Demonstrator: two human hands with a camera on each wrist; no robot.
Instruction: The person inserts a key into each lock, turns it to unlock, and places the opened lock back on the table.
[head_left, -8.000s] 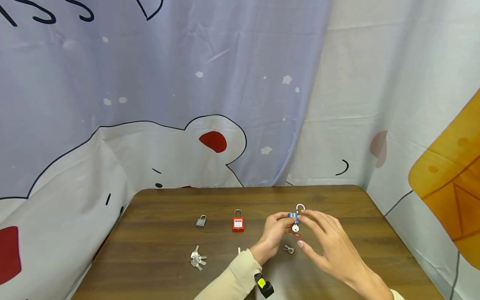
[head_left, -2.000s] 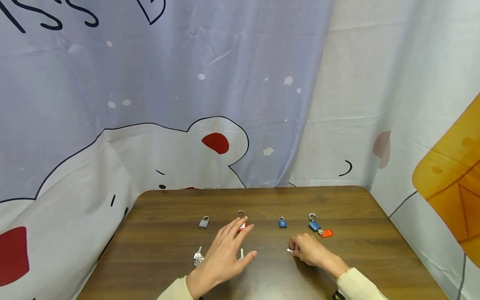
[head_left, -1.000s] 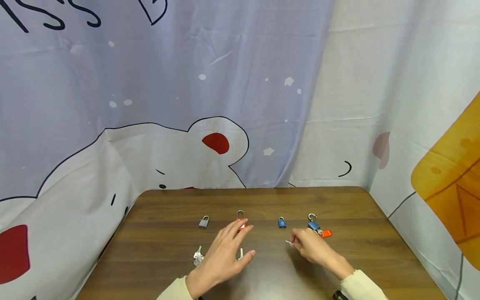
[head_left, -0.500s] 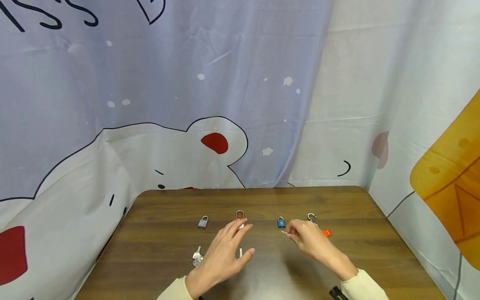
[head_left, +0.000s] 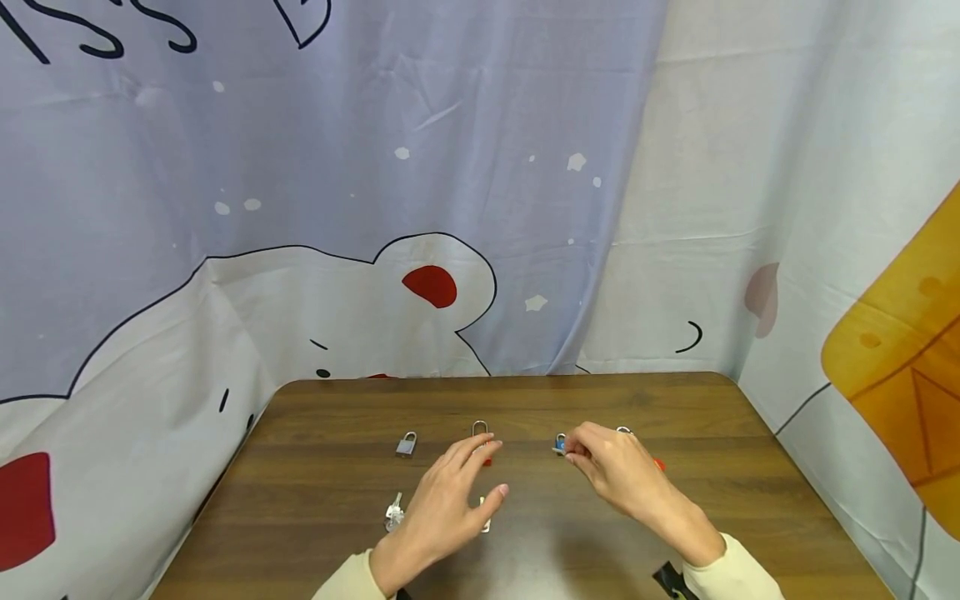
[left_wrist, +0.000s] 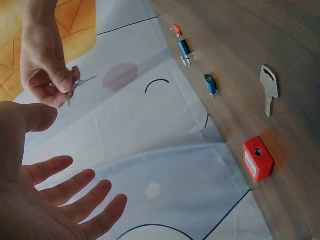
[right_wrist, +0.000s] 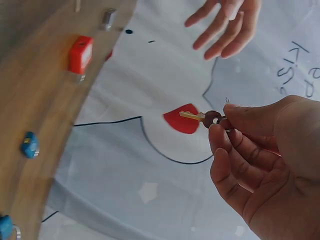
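My right hand [head_left: 626, 471] is raised above the table and pinches a small key [right_wrist: 192, 115] by its ring between thumb and forefinger, its blade pointing out. In the head view the key overlaps the small blue padlock [head_left: 559, 442]; the left wrist view shows that padlock lying apart on the table. My left hand [head_left: 442, 510] hovers with spread fingers and holds nothing. It partly covers the red padlock [left_wrist: 258, 159] and a flat key [left_wrist: 270, 87]. Behind my right hand lies another blue padlock [left_wrist: 183, 47], shackle open, with a red-orange tag [left_wrist: 177, 29] at its end.
A grey padlock [head_left: 406, 444] lies on the wooden table [head_left: 330, 433], left of the red one. A bunch of keys [head_left: 393, 510] lies beside my left hand, partly covered. A printed curtain [head_left: 337, 167] hangs behind the table's far edge.
Earlier both hands held the open blue padlock; it now lies at the right. My right hand has since taken the small key from the table and moved it up toward the other blue padlock.
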